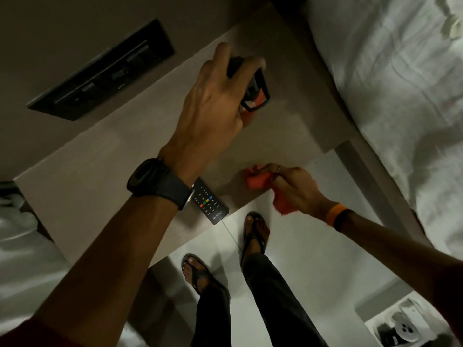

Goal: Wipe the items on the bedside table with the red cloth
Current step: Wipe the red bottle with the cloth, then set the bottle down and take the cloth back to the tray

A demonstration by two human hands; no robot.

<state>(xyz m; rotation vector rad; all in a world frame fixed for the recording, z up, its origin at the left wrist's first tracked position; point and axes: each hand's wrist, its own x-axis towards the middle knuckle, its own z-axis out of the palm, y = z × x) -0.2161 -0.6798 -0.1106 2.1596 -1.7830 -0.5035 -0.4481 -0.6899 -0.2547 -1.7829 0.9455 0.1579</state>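
Observation:
My left hand (213, 96) grips a black device with a red and white label (255, 91) over the far right part of the bedside table (100, 159); whether it touches the top I cannot tell. My right hand (293, 186) holds the bunched red cloth (258, 180) at the table's front right edge, with part of the cloth hanging below the hand. A black TV remote (210, 204) lies on the table's front edge, partly hidden under my left wrist and its black watch.
A dark switch panel (100, 73) sits on the wall behind the table. A bed with white sheets (400, 96) borders the table on the right. My feet in sandals (253, 234) stand on the pale floor below. A small bin (400, 326) is at the bottom right.

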